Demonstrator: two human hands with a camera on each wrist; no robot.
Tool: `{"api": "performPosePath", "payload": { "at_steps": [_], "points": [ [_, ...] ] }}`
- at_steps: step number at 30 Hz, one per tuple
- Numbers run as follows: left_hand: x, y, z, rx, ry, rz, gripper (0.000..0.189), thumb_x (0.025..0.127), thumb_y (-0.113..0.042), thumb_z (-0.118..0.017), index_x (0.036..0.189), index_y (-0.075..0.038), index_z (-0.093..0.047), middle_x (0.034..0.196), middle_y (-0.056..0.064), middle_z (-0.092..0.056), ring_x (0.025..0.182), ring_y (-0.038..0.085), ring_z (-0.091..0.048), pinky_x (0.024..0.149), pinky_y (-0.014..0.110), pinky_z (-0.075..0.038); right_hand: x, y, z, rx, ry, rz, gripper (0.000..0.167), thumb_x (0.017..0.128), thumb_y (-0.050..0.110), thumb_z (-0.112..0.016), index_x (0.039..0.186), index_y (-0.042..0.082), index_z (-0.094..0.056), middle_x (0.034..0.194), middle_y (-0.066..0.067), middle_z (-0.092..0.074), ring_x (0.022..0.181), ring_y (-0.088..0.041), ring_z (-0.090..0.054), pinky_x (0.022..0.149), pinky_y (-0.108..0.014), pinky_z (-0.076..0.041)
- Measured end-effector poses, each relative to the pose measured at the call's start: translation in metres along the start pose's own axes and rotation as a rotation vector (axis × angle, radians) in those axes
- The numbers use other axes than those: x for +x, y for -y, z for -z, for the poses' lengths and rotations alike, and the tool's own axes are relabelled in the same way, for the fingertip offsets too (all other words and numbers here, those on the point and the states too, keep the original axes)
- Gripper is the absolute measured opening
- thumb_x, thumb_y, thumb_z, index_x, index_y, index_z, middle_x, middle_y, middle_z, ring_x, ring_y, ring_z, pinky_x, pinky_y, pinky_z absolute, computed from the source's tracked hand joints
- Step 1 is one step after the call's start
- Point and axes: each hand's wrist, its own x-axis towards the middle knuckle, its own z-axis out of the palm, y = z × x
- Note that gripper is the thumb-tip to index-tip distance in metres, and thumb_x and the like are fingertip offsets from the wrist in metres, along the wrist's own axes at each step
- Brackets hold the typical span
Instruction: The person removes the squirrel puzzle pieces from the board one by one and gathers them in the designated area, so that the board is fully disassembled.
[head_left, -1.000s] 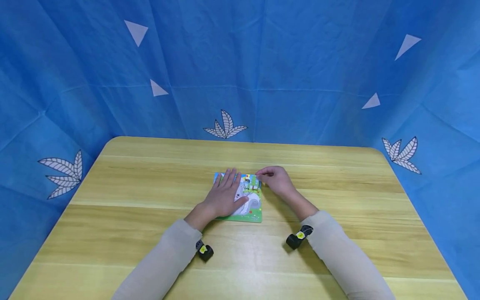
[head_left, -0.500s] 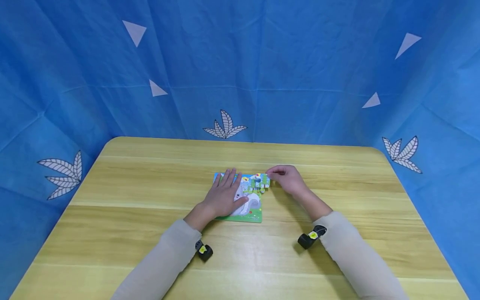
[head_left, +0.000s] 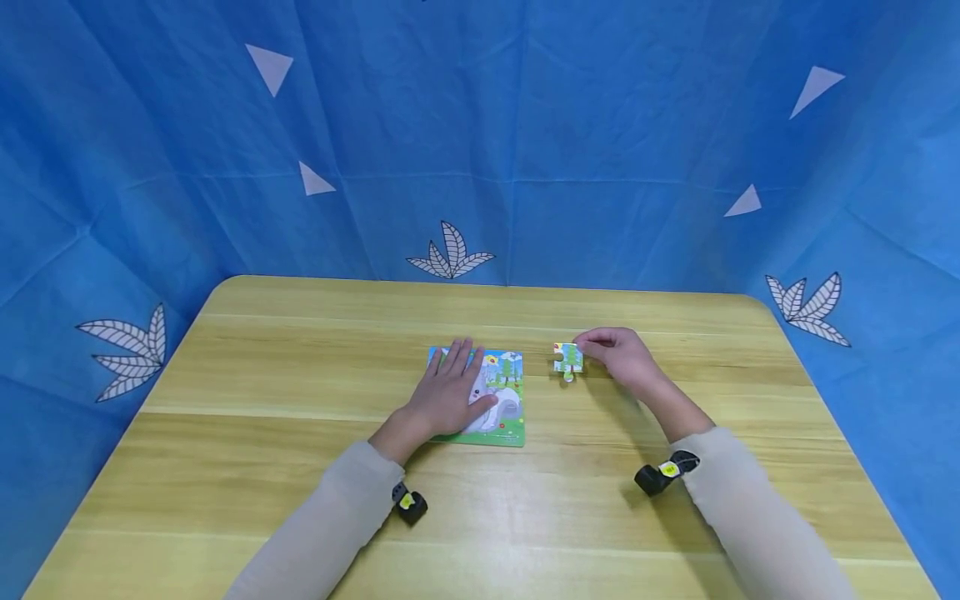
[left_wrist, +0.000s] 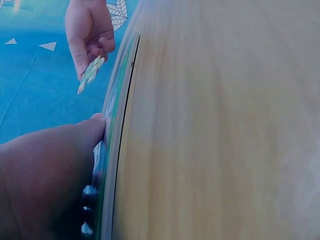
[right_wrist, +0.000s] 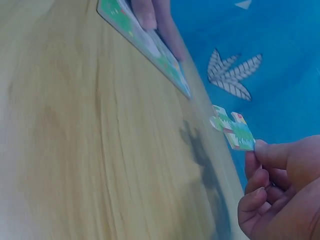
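A colourful jigsaw puzzle board (head_left: 512, 425) with a pale grey animal and green edges lies flat mid-table. My left hand (head_left: 447, 398) rests on its left part, fingers straight and spread, hiding that side of the picture. To the right of the board, my right hand (head_left: 622, 357) pinches a puzzle piece (head_left: 570, 358) by its right edge between thumb and forefinger. The right wrist view shows this puzzle piece (right_wrist: 237, 132) held off the table, with a rounded knob at one side; the other fingers of my right hand (right_wrist: 280, 187) are curled.
The wooden table (head_left: 300, 500) has a rounded far edge. Behind it hangs a blue curtain (head_left: 600, 125) printed with white triangles and leaves. A small black camera (head_left: 666, 472) is strapped to the right wrist, another camera (head_left: 409, 505) to the left.
My right hand has drawn the puzzle piece rightward, from over the board's upper right corner to apart from it. The left hand has stayed in place on the board.
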Motion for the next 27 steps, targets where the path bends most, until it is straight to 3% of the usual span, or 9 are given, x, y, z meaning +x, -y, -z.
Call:
{"api": "performPosePath", "payload": {
  "at_steps": [10, 27],
  "points": [
    [0.000, 0.000, 0.000, -0.020, -0.014, -0.020, 0.084, 0.105, -0.057, -0.039, 0.164, -0.005, -0.009, 0.170, 0.017, 0.002, 0.156, 0.032, 0.006, 0.124, 0.051, 0.003, -0.009, -0.018, 0.039, -0.017, -0.033, -0.062, 0.036, 0.107, 0.024, -0.056, 0.127, -0.004, -0.065, 0.109, -0.006, -0.062, 0.087, -0.018, -0.050, 0.071, -0.029, -0.045],
    [0.000, 0.002, 0.000, -0.030, 0.004, -0.011, 0.084, 0.105, -0.056, -0.039, 0.164, -0.006, -0.005, 0.170, 0.015, 0.006, 0.156, 0.030, 0.009, 0.124, 0.050, 0.006, -0.013, -0.045, 0.072, -0.096, -0.048, -0.122, 0.040, 0.107, 0.024, -0.055, 0.130, -0.007, -0.063, 0.117, -0.010, -0.063, 0.086, -0.012, -0.052, 0.070, -0.025, -0.048]
  ]
}}
